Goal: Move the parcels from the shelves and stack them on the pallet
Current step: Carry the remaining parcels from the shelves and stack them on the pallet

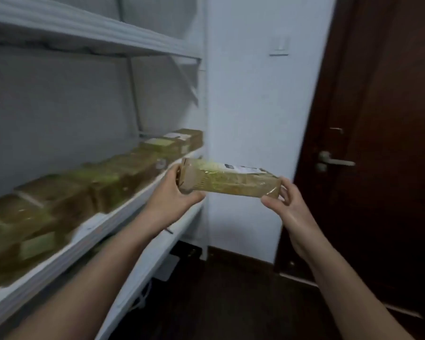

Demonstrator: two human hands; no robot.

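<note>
A flat brown cardboard parcel (228, 181) wrapped in clear tape, with a white label on top, hangs in the air just off the right end of the white shelf (123, 207). My left hand (174, 192) grips its left end and my right hand (284, 207) pinches its right end. Several similar taped parcels (103, 182) lie in a row along the shelf to the left. No pallet is in view.
An upper shelf board (84, 33) runs above the row. A white wall (255, 106) with a light switch stands ahead. A dark wooden door (383, 143) with a metal handle is at the right. Dark floor lies below.
</note>
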